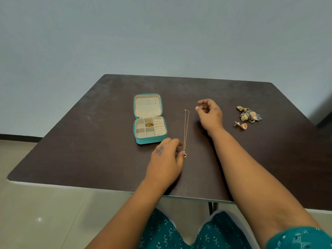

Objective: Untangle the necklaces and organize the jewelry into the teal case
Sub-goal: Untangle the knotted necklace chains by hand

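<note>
A thin gold necklace (186, 131) lies stretched straight on the dark table (93, 141), clasp at the far end, small ring pendant at the near end. My left hand (166, 157) rests beside the pendant, thumb and fingertips touching the chain's near end. My right hand (209, 114) hovers to the right of the clasp, fingers loosely curled, holding nothing. The teal case (150, 139) lies open left of the chain, cream lined, with a gold chain (149, 124) bunched in one compartment.
A pile of gold and silver earrings (249, 115) sits at the table's right, with one bell-shaped earring (241, 125) apart in front of it. A pale wall stands behind the table. My knees in teal patterned cloth show below the near edge.
</note>
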